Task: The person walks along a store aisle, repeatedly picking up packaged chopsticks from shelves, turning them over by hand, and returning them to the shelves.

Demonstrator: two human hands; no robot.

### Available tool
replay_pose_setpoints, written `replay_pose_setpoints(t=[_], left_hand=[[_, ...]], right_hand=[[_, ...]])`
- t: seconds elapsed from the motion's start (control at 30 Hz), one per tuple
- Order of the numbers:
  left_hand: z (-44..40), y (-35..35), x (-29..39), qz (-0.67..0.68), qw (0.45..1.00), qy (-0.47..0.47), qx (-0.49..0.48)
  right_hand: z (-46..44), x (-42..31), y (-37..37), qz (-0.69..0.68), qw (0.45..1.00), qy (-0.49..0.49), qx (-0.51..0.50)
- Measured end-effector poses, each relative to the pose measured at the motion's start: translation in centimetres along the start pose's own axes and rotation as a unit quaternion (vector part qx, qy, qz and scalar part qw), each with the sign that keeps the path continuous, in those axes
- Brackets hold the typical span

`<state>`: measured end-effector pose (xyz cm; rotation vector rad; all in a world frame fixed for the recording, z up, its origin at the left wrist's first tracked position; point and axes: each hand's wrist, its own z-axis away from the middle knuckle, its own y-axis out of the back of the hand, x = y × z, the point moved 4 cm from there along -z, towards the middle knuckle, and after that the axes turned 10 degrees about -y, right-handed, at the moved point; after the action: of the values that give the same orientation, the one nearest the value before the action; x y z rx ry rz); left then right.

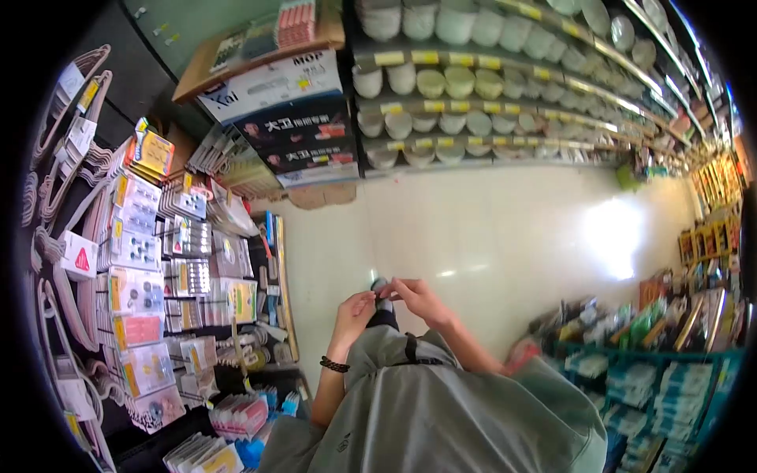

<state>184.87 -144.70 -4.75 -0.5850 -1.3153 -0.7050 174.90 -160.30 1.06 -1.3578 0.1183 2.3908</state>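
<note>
Both of my hands are held close together in front of my waist, above the pale floor. The left hand, with a dark beaded bracelet on its wrist, has its fingers bent and pressed together. My right hand comes from the other side, its thumb and fingers pinched near the left fingertips. Whatever the fingers hold, if anything, is too small to name. A small dark shape behind the fingertips is hard to tell apart from my shoe.
Hangers and carded goods line a rack at left. Stacked boxes stand at the back beside shelves of bowls. Teal baskets with packaged goods are at right. Glossy floor stretches between them.
</note>
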Motion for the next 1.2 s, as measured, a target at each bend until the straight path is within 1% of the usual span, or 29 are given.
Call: replay_pose_setpoints(t=[0.07, 0.13, 0.27, 0.37, 0.47, 0.5, 0.6, 0.63, 0.73, 0.77, 0.87, 0.93, 0.97, 1.0, 1.1, 1.2], left_hand=[[-5.5, 2.0, 2.0, -0.019, 0.999, -0.042, 0.01], [-9.6, 3.7, 3.7, -0.043, 0.997, -0.066, 0.018], [-15.9, 6.5, 8.5, -0.056, 0.99, -0.112, 0.069], [-19.1, 7.2, 9.6, -0.056, 0.992, -0.093, 0.071], [-21.5, 7.5, 7.9, -0.059, 0.996, -0.039, 0.061], [-22.1, 7.3, 7.2, -0.021, 0.996, -0.059, 0.062], [-24.1, 8.2, 5.8, -0.103, 0.992, -0.062, 0.026], [-25.1, 8.5, 5.9, -0.103, 0.993, -0.053, 0.032], [-28.9, 11.2, 7.4, -0.118, 0.99, -0.045, 0.061], [-30.5, 12.6, 8.0, -0.124, 0.988, -0.056, 0.077], [-35.4, 15.8, 11.7, -0.155, 0.978, -0.072, 0.119], [-39.7, 18.1, 15.7, -0.202, 0.966, -0.085, 0.138], [-41.3, 18.7, 17.9, -0.262, 0.946, -0.101, 0.158], [-42.8, 19.3, 19.6, -0.241, 0.947, -0.122, 0.175], [-46.0, 20.1, 23.9, -0.253, 0.926, -0.185, 0.211], [-47.3, 21.4, 24.1, -0.275, 0.914, -0.199, 0.221]], right_hand=[[-2.7, -4.6, 0.7, -0.012, 1.0, -0.02, -0.021], [-5.0, -8.8, 0.8, -0.037, 0.999, -0.004, -0.017], [-9.9, -12.5, 1.0, -0.06, 0.997, 0.017, -0.034], [-14.2, -13.7, 1.5, -0.074, 0.996, -0.005, -0.045], [-19.7, -13.8, 2.2, -0.09, 0.994, -0.007, -0.065], [-21.3, -14.1, 2.1, -0.098, 0.992, -0.006, -0.074], [-26.2, -16.0, 2.4, -0.115, 0.987, -0.029, -0.112], [-26.5, -19.2, 2.4, -0.103, 0.99, -0.048, -0.088], [-32.3, -21.7, 2.9, -0.147, 0.983, -0.003, -0.106], [-34.3, -22.2, 3.1, -0.158, 0.981, -0.003, -0.114], [-38.1, -25.8, 3.2, -0.197, 0.972, 0.01, -0.127], [-40.9, -28.0, 3.1, -0.196, 0.971, 0.0, -0.139], [-41.8, -29.2, 2.9, -0.208, 0.967, -0.003, -0.149], [-42.6, -29.8, 2.7, -0.215, 0.964, -0.012, -0.158], [-45.2, -32.0, 1.1, -0.188, 0.956, 0.013, -0.223], [-46.6, -34.3, -0.4, -0.166, 0.944, 0.018, -0.283]])
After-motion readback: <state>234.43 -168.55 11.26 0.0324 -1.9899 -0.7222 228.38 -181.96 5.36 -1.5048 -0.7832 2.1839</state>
